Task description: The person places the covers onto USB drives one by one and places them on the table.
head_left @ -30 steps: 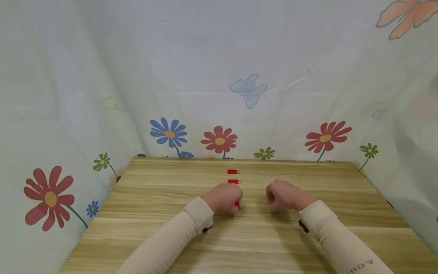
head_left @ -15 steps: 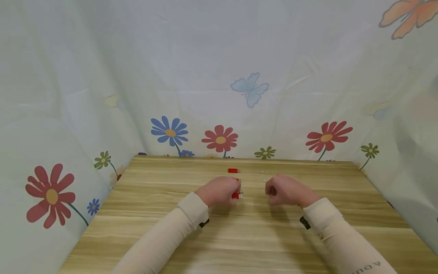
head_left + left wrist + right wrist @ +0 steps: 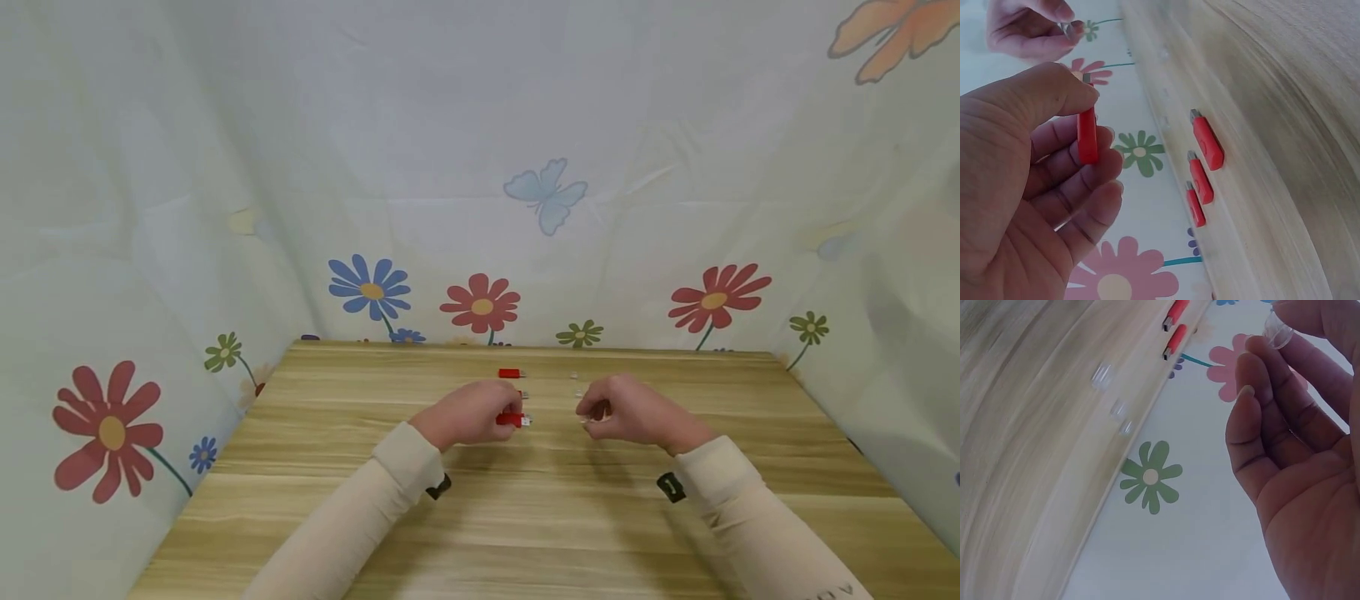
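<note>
My left hand [image 3: 467, 413] pinches a red USB flash drive [image 3: 1087, 136] between thumb and fingers, its metal plug pointing toward the other hand in the head view. Opposite it, a clear plastic cap [image 3: 1277, 332] is pinched by my right hand [image 3: 636, 410]. Both hands are raised above the table, a gap between them. Three more red flash drives lie in a row on the wood, the nearest [image 3: 1209, 142] large in the left wrist view. Three loose clear caps, one of them the nearest cap [image 3: 1102, 376], lie in a row in the right wrist view.
The wood-grain table [image 3: 570, 533] ends at a back edge against a white curtain [image 3: 420, 150] printed with flowers and butterflies. The curtain also hangs along both sides. A dark wrist strap [image 3: 671, 487] shows under the right sleeve.
Both hands have moved up in the head view, the left also slightly left. The flash drive and the cap they hold have come into clearer sight.
</note>
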The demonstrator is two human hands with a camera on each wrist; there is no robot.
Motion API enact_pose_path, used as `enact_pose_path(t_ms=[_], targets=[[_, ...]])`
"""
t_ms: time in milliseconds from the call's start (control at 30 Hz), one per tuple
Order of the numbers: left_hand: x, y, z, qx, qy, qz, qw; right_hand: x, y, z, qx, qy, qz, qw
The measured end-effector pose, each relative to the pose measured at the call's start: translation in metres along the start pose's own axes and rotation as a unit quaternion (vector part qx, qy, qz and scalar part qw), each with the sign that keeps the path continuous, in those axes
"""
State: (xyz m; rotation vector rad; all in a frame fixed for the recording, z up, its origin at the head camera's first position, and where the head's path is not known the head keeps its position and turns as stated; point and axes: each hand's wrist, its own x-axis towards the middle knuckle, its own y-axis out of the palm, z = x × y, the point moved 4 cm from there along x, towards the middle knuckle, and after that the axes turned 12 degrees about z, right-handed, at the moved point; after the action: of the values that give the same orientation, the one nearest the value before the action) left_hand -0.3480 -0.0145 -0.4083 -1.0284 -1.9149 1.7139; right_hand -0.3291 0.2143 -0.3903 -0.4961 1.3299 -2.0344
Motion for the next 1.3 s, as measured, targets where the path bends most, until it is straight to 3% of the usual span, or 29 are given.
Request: enact_pose_path(t_ms=[700, 1033, 1300], targets=[[-0.006, -0.011, -0.009, 0.007, 0.002, 0.007, 0.9999, 0.003, -0.002, 0.014, 0.006, -0.028, -0.009, 1.000], [-0.005, -0.011, -0.012, 0.003, 0.005, 0.004, 1.0000, 0.006, 0.003, 0.014, 0.030, -0.060, -0.022, 0.997], [-0.006, -0.014, -0.016, -0.005, 0.024, -0.009, 0.9996, 0.012, 0.006, 0.017, 0.063, -0.053, -0.030, 0.996]])
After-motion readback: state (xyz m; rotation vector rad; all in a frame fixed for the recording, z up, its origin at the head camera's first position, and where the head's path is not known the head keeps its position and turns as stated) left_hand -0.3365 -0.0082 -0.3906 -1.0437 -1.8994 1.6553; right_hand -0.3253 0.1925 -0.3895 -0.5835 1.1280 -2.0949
